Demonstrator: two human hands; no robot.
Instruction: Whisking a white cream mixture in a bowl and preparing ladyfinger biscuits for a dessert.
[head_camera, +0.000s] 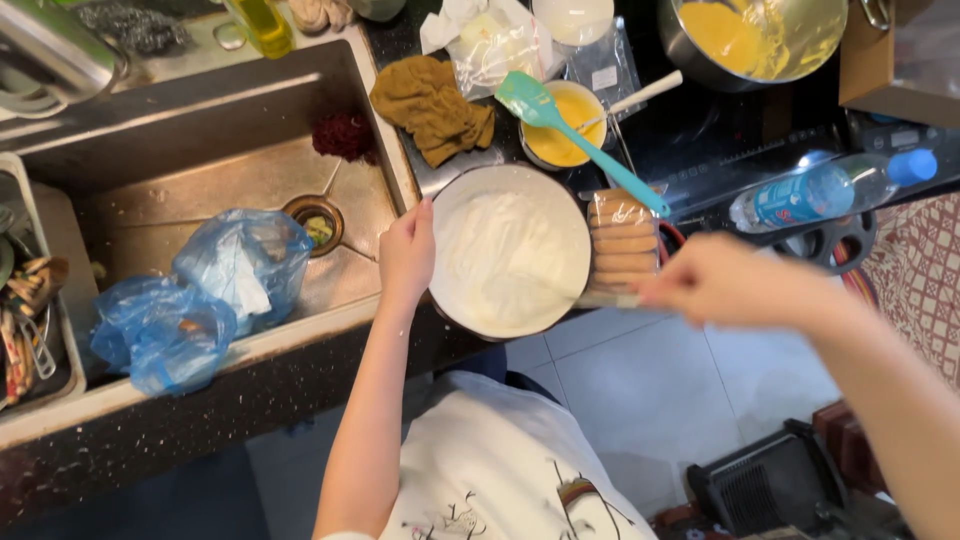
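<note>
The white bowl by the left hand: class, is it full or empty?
Nearly full: white cream covers the white bowl almost to its rim. The left hand steadies its edge.

Sink (200, 150): brushed metal, dull sheen. Bags (200, 290): thin blue plastic, crinkled. Cloth (432, 105): rough brown fabric. Spatula (580, 140): smooth teal, matt. Bowl (440, 250): white, glossy rim. Bottle (830, 190): clear plastic.

Bowl (510, 250) between sink (200, 170) and biscuit packet (622, 240)

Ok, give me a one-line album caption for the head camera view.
Left hand steadies a white bowl of whipped cream beside the sink while the blurred right hand works a utensil.
</note>
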